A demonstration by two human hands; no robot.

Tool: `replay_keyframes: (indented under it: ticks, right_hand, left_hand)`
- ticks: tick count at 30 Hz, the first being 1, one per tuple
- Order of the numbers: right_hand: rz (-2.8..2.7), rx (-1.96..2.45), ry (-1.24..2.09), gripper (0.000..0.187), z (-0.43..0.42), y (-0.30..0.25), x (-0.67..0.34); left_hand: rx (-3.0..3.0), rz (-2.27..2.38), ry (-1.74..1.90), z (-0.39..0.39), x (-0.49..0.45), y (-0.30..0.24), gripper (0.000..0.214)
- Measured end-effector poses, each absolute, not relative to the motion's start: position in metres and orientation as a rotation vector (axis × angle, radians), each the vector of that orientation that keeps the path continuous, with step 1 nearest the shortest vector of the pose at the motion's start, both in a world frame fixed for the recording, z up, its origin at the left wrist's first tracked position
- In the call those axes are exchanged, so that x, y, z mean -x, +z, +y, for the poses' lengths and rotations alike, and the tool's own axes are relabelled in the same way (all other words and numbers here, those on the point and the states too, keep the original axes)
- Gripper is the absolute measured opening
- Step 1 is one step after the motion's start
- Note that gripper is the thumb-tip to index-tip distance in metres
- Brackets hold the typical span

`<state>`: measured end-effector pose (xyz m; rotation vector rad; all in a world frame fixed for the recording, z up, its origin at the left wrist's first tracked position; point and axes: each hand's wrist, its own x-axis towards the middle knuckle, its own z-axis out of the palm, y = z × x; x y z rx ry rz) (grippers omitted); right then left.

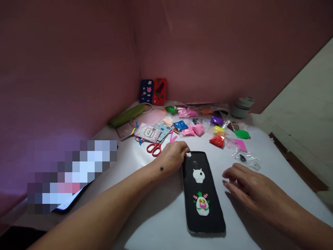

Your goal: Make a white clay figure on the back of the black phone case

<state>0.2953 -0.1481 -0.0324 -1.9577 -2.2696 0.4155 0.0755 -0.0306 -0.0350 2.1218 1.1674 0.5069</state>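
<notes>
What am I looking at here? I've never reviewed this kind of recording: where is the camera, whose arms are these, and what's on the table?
There is no machine: the single picture comes from a camera worn on a person's head, looking down at their own bare arms. The left hand touches the top edge of a black phone case lying flat on the white table, decorated with two small clay figures. The right hand rests open beside it, holding nothing. Behind lie red scissors, many small bags of coloured clay, and two decorated cases leaning against the pink wall. A blurred screen sits on the left.
</notes>
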Motion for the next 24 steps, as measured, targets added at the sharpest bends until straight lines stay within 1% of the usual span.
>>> replay_keyframes:
  ticks: [4, 10, 21, 24]
  right_hand:
    - [-2.35, 1.992, 0.458, 0.019, -0.146, -0.031, -0.29]
    - [-2.417, 2.01, 0.385, 0.014, -0.143, -0.035, -0.288]
    - [-2.412, 1.987, 0.29, 0.017, -0.149, -0.044, -0.291]
    - [-2.347, 1.908, 0.334, 0.017, -0.148, -0.043, -0.293]
  left_hand:
    - [-2.144, 1.189, 0.491, -0.032, -0.076, -0.032, 0.028]
    - [-2.166, 1.231, 0.464, -0.035, -0.078, -0.029, 0.026]
    - [-2.257, 1.237, 0.453, -0.036, -0.079, -0.036, 0.024]
    - [-2.292, 1.226, 0.463, -0.036, -0.079, -0.038, 0.021]
